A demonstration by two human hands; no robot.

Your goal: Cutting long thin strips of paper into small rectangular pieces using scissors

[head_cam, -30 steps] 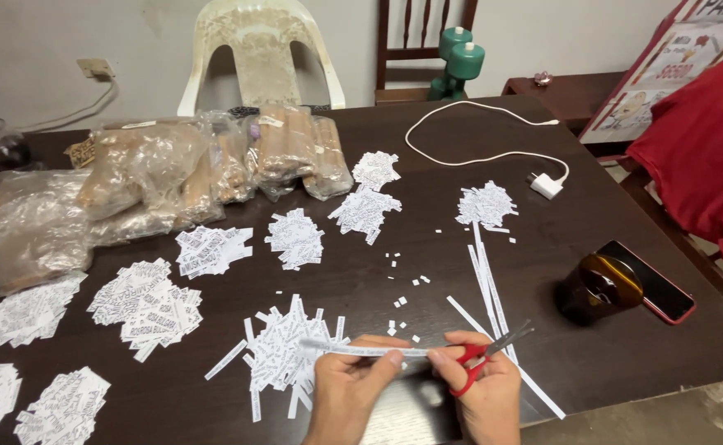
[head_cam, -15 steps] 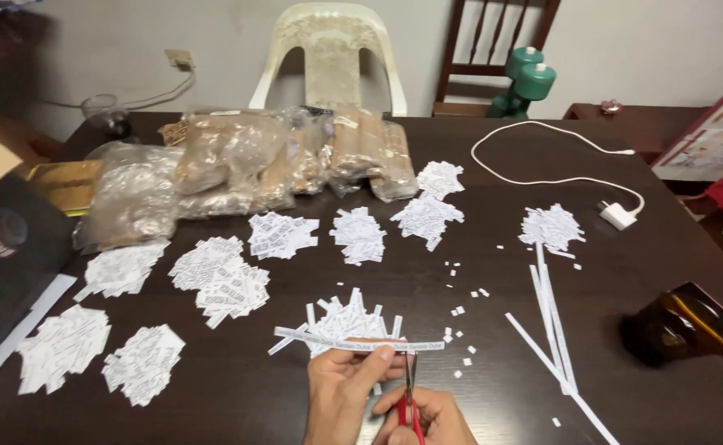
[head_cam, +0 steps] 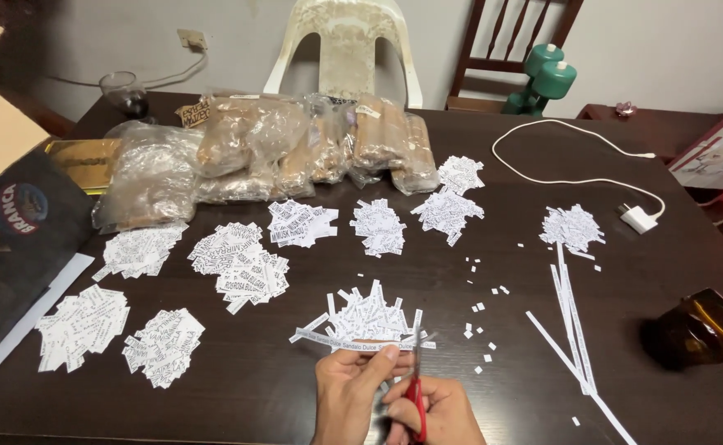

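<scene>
The person is part-way through cutting a printed paper strip (head_cam: 353,339) into small labels: the left hand (head_cam: 349,387) pinches the strip between thumb and fingers, closed on it near its right end, and holds it level just above the dark counter (head_cam: 493,412), in front of a loose heap of cut slips (head_cam: 367,315). The right hand (head_cam: 435,412) is wrapped around the red handles of a pair of scissors (head_cam: 416,375), closed on them, with the blades pointing up and slightly parted at the strip's right end. Sorted piles of finished labels (head_cam: 242,259) lie across the counter, and several uncut long strips (head_cam: 571,325) wait to the right, so the work looks well along but not finished. The next move seems to call for closing the blades squarely across the strip between two printed entries, while the left hand keeps the paper taut and feeds it along. Clear bags of brown goods (head_cam: 295,152) sit at the back.
</scene>
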